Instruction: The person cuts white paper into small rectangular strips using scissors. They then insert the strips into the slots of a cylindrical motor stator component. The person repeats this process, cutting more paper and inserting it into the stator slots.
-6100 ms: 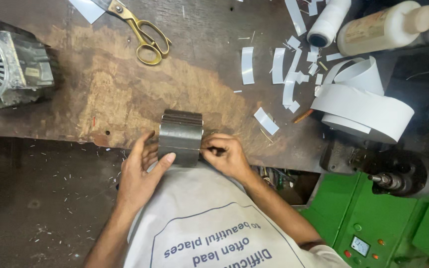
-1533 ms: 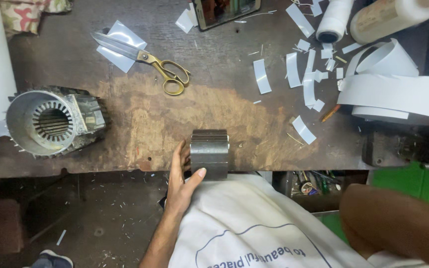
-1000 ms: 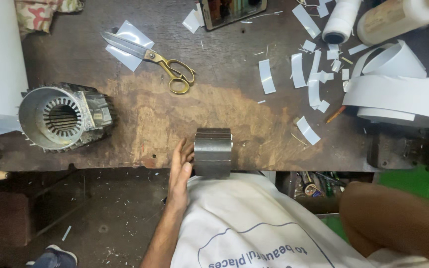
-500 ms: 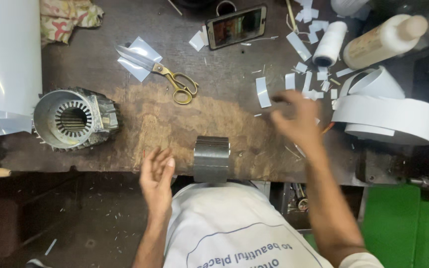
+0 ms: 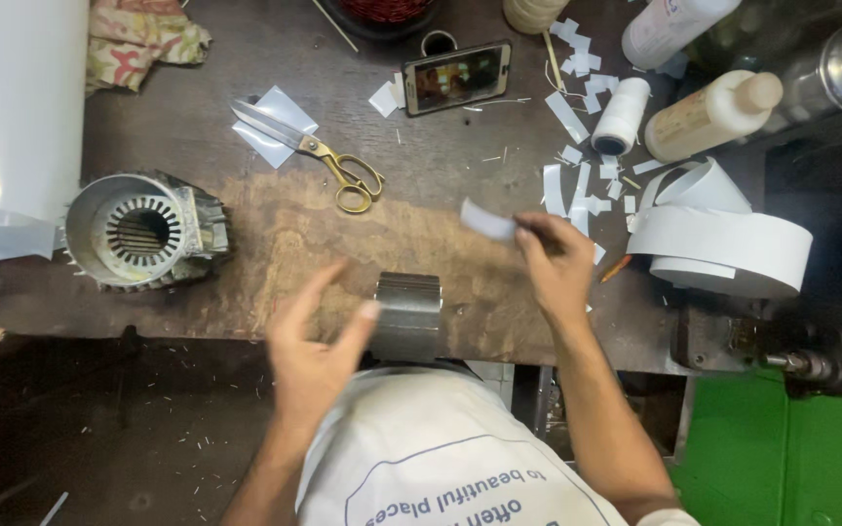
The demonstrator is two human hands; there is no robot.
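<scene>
A white paper strip (image 5: 486, 220) is now pinched between thumb and fingertips of the right hand (image 5: 557, 265), which is raised above the bench; half a second earlier that hand was reaching over the scattered cut strips (image 5: 577, 185), with nothing clearly seen in its fingers. The left hand (image 5: 316, 343), laid against the metal core a second earlier, is now lifted clear of it, fingers spread apart and empty, slightly blurred. The steel stator core (image 5: 406, 314) is left unsupported at the near edge of the wooden bench (image 5: 275, 244), between the two hands, just in front of the person's body. A slot-liner step is judged to be in hand: one strip fetched, the core waiting.

Counted: one loose core; one housed stator (image 5: 143, 232) at left; one pair of scissors (image 5: 309, 151); one phone (image 5: 457, 76); one coil of white paper tape (image 5: 723, 234); two bottles (image 5: 708, 115); one thread spool (image 5: 621, 117); cut strips too many to be counted exactly.
</scene>
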